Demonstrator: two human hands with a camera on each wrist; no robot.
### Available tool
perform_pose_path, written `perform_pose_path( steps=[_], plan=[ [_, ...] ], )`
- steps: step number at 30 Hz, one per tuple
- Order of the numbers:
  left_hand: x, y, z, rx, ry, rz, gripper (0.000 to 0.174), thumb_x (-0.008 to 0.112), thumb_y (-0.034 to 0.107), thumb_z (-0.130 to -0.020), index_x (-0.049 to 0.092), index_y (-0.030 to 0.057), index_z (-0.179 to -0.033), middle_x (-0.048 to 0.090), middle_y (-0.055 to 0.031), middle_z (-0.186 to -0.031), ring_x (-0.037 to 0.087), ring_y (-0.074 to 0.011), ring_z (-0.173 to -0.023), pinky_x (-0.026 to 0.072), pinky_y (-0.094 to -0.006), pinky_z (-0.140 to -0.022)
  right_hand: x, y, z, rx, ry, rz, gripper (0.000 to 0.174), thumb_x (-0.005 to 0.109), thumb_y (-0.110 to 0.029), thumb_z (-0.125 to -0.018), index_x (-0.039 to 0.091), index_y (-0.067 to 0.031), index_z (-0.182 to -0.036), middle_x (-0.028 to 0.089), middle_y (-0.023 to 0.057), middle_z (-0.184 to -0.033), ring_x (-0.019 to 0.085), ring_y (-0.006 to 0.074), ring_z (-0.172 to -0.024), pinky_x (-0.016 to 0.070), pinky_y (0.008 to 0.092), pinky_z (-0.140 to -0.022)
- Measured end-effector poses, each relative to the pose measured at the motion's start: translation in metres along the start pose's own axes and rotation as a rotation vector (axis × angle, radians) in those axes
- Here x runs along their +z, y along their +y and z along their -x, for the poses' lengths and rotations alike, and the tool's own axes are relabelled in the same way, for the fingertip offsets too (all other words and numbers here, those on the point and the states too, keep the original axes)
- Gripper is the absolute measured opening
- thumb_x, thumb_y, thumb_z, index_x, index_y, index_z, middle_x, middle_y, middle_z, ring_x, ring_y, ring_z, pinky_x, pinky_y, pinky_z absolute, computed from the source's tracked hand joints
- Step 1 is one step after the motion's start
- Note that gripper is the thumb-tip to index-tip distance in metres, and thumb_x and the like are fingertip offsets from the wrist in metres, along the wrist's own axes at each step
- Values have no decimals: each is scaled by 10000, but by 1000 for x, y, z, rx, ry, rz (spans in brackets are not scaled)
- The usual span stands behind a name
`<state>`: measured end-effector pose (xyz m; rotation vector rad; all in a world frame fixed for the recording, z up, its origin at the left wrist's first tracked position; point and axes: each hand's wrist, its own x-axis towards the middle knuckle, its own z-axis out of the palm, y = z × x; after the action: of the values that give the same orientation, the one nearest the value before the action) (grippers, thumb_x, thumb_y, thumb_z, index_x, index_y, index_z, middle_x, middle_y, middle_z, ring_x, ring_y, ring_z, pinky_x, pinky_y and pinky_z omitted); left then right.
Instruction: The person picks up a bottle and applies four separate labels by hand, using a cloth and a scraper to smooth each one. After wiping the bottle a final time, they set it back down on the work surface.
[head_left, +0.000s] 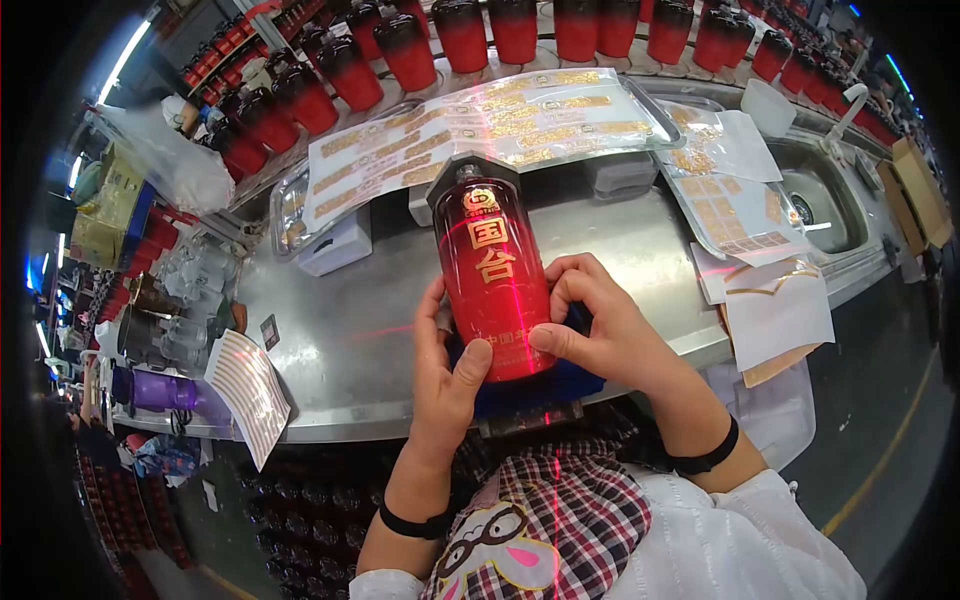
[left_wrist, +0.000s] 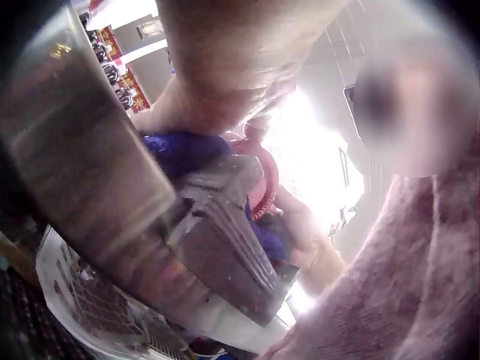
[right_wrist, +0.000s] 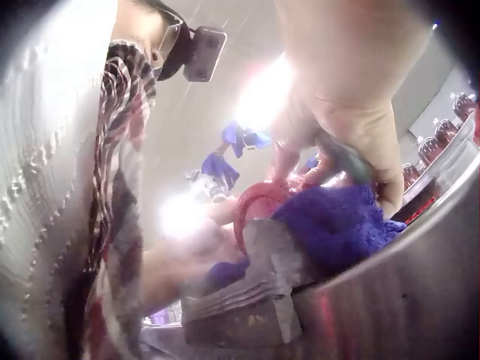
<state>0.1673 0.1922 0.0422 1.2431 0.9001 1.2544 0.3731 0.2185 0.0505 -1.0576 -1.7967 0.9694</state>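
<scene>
A glossy red bottle [head_left: 497, 305] with a dark upper part and gold lettering lies tilted back in the middle of the head view, its neck away from the person. My left hand [head_left: 440, 378] holds its lower left side, thumb on the front near the base. On the opposite side my right hand [head_left: 618, 335] grips it, thumb tip on the small lower lettering and fingers bent by the edge. Blue cloth [head_left: 575, 385] shows under the bottle; a dark angular rest [head_left: 508, 170] frames its neck. From below, the right wrist view shows the bottle's round red base [right_wrist: 255, 206] above a grey metal block [right_wrist: 247, 300].
Trays with sheets of gold labels [head_left: 480, 130] stand behind the bottle, and more label sheets [head_left: 725, 205] lie at the right beside a sink [head_left: 815, 200]. Red-and-black bottles [head_left: 460, 35] line the far side. A striped sheet [head_left: 248, 395] overhangs the steel table's [head_left: 340, 350] left front edge.
</scene>
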Motion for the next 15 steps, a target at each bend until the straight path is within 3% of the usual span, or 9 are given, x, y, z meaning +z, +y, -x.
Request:
perform_pose_path(
  steps=[15],
  plan=[
    [-3,-5,0,3,9,50,780,596,362,-959,171,-16,-1493,424,-203,-1397,467,-250,-1264,373,-371,-1063,-2,2,0,8,-20,-25,378,760,-362,-832,535,-58,-835,495,174,-1173,512,309,-1133,420,363,-959]
  ],
)
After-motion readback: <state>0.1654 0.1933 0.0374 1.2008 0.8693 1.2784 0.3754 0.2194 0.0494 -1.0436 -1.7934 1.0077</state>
